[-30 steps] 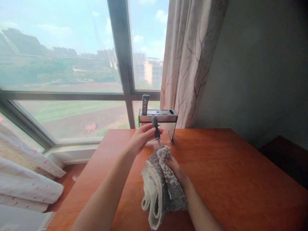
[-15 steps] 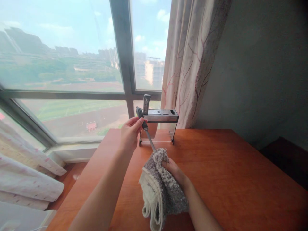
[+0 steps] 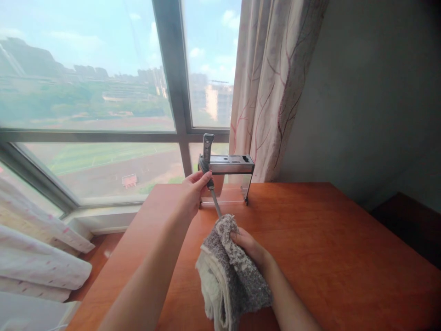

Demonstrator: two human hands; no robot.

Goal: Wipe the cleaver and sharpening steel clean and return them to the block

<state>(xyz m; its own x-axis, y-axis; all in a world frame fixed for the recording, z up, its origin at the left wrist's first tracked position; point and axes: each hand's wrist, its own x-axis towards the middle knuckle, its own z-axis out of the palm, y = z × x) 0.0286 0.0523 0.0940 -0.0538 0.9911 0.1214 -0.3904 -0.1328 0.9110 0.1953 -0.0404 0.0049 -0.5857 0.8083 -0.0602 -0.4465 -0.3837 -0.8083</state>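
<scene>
- head view: left hand (image 3: 191,193) is pinching the ribbed dark handle of a honing rod (image 3: 211,186) between thumb and fingertips; grip is closed on the handle, holding it tilted, handle up toward the window, steel shaft running down and right.
- right hand (image 3: 248,246) is clamping a grey-and-cream towel (image 3: 229,271) around the lower end of the rod; grip is closed on the cloth. the rod tip is hidden inside the folds, so its exact position against the palm cannot be told.
- rod and towel are being held above the orange-brown surface (image 3: 327,248), just in front of the metal knife rack (image 3: 227,177) near the far edge.
- risk: the left-hand hold is looking like a light fingertip pinch near the handle's lower part; a sideways pull from the towel could be twisting the rod out of it and dropping it onto the surface.
- risk: the hidden tip could be poking through the cloth into the right palm if the rod is pushed down hard.
- risk: the handle end is sitting close to the rack and to the knife handle (image 3: 207,146) standing in it; lifting the rod further back could be knocking the rack or that knife.
- risk: loose towel folds are hanging low and could be snagging or dragging on the surface.
</scene>
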